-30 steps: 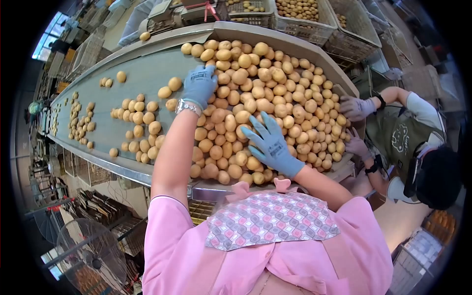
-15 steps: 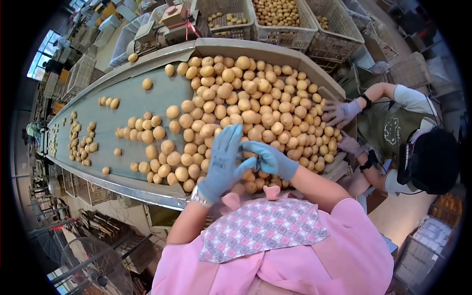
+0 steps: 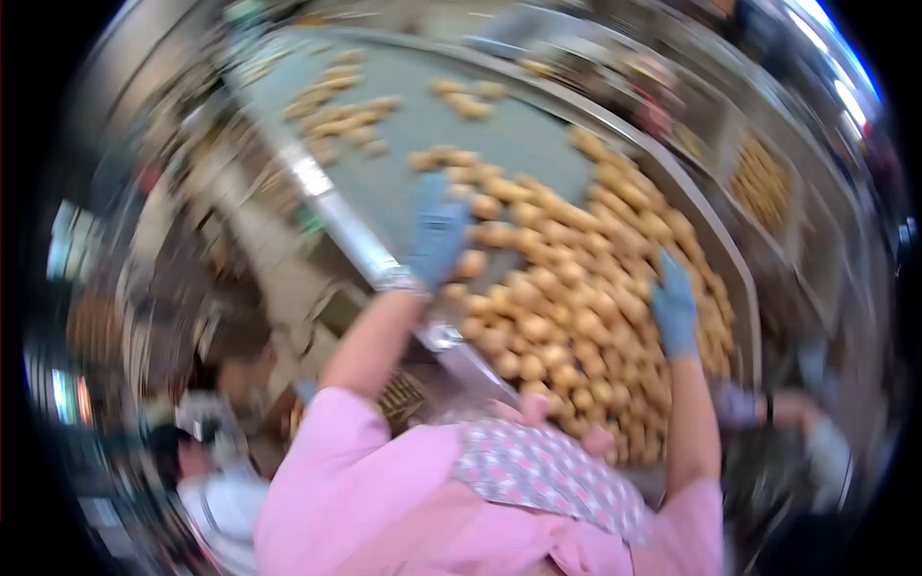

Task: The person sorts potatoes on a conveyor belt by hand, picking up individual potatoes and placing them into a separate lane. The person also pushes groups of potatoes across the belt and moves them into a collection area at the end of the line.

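Observation:
A dense heap of round, yellow-brown potatoes (image 3: 576, 317) covers the near part of a green conveyor belt (image 3: 384, 192). My left hand (image 3: 439, 230), in a blue glove, is over the belt's left side, against the edge of the potatoes. My right hand (image 3: 675, 302), also gloved in blue, rests at the heap's right part with potatoes around it. Motion blur smears both hands, and what their fingers hold, if anything, cannot be made out.
A metal rail (image 3: 355, 235) edges the belt on the left, and a raised wall (image 3: 735, 269) bounds it on the right. Crates (image 3: 764, 182) with potatoes stand beyond. A co-worker's arm (image 3: 792, 411) is at lower right; another person (image 3: 226, 504) is at lower left.
The view has swung round and blurred. My hands, close together before, are now far apart, left at the heap's left edge and right on its far right side.

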A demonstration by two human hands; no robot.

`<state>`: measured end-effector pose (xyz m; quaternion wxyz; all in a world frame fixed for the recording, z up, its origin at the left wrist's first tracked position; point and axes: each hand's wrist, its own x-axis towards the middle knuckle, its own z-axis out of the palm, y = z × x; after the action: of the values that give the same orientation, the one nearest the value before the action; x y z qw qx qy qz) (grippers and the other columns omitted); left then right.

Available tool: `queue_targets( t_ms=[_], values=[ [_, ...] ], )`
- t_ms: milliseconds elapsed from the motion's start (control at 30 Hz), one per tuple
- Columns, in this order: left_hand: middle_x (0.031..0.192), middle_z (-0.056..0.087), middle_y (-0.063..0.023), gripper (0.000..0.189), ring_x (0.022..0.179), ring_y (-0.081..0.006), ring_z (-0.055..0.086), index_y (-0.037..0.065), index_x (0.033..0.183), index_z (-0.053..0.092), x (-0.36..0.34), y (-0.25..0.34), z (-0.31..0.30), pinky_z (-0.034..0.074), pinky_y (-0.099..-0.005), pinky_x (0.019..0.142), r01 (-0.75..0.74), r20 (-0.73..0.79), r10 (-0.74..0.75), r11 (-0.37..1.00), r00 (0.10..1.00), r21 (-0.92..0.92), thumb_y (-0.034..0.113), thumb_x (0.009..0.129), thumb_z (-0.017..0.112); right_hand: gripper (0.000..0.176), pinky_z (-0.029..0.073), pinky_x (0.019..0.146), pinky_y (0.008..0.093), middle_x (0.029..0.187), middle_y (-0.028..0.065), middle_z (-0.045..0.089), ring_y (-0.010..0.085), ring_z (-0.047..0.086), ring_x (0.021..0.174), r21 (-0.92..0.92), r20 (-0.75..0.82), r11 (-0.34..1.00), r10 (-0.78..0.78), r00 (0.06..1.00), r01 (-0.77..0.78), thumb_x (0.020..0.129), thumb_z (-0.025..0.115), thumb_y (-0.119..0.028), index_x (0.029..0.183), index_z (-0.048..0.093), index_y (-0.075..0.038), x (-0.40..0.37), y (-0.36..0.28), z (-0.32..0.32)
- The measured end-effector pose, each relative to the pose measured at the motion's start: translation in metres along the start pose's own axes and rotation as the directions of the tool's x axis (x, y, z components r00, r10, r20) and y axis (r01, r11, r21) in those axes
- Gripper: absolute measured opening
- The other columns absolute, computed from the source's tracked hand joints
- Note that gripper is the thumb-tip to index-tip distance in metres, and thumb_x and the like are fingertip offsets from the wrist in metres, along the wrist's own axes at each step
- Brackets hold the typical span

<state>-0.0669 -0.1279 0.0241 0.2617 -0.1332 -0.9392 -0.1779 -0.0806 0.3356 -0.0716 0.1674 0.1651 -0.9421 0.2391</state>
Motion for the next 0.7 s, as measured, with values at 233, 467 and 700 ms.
queue_targets(
  t_ms=[233, 467, 700],
  values=[
    [0.116, 0.073, -0.0152, 0.026, 0.11, -0.02, 0.071, 0.006, 0.125, 0.07, -0.074, 0.123, 0.033, 0.058, -0.0312, 0.089, 0.191, 0.135, -0.148, 0.493, 0.98, -0.849, 0.021, 0.107, 0.06, 0.057, 0.045, 0.114, 0.0409, 0.148, 0.0207, 0.06, 0.0323, 0.058, 0.134, 0.436, -0.113, 0.893, 0.18, 0.977, -0.114, 0.1, 0.071, -0.016, 0.151, 0.052, 0.002, 0.001, -0.062, -0.002],
    [0.158, 0.048, -0.0109, 0.058, 0.138, -0.0219, 0.054, 0.007, 0.16, 0.04, -0.123, 0.142, -0.028, 0.052, -0.0391, 0.112, 0.491, 0.494, -0.235, -0.075, 0.837, -0.868, 0.02, 0.109, 0.062, 0.07, 0.05, 0.109, 0.0408, 0.149, 0.0206, 0.058, 0.0325, 0.061, 0.131, 0.551, 0.188, 0.796, -0.411, 0.892, 0.251, 0.095, 0.071, -0.007, 0.159, 0.042, 0.002, -0.025, -0.248, -0.01],
    [0.133, 0.064, -0.0051, 0.039, 0.113, -0.0133, 0.063, 0.008, 0.139, 0.063, -0.202, 0.114, -0.061, 0.054, -0.0316, 0.097, 0.346, 0.12, -0.694, 0.195, 0.71, -0.918, 0.018, 0.102, 0.072, 0.059, 0.041, 0.117, 0.0511, 0.155, 0.0283, 0.05, 0.0454, 0.051, 0.141, 0.344, 0.349, 0.785, -0.616, 0.707, 0.514, 0.099, 0.063, -0.021, 0.151, 0.052, 0.005, -0.08, -0.244, 0.033]
  ],
)
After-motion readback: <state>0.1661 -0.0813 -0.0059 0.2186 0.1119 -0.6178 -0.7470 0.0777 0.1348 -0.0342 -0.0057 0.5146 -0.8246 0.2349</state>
